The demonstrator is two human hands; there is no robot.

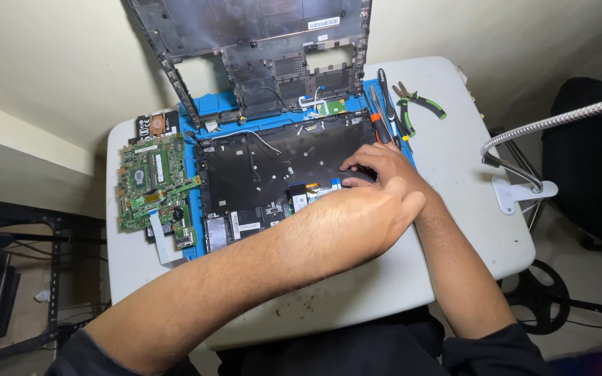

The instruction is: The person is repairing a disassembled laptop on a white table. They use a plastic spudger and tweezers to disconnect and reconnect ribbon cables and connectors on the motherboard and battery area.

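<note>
Small white desk (454, 160), blue work mat (191, 182) across its back half. Near the desk's left edge a green circuit board (153, 182) lies flat, half on the mat, a white ribbon cable (161, 240) hanging off its front end toward the desk's front-left corner. Middle of the mat: opened laptop base (266, 170), black, insides facing up, with a thin white wire (259, 138) running over its back-left part. A removed black cover panel (259, 49) leans upright against the wall at the desk's back edge. Left hand (357, 219) comes across from the front-left, lies over the base's front-right part, fingers loosely curled; cannot tell if they pinch anything, knuckles hide the tips. Right hand (377, 163) sits just behind it, fingers bent and pressing down on a small dark part at the base's right side, not clearly gripping. Right of the base, at the mat's back-right corner, an orange-handled screwdriver (379, 129) and green-handled pliers (419, 104) lie side by side. A lamp's metal gooseneck (552, 125) is clamped at the desk's right edge. Risks: forearm sweeping the board's ribbon cable off the front edge; fingers snagging the loose wire or flat connectors; the leaning cover tipping forward onto the hands if the desk is bumped.
</note>
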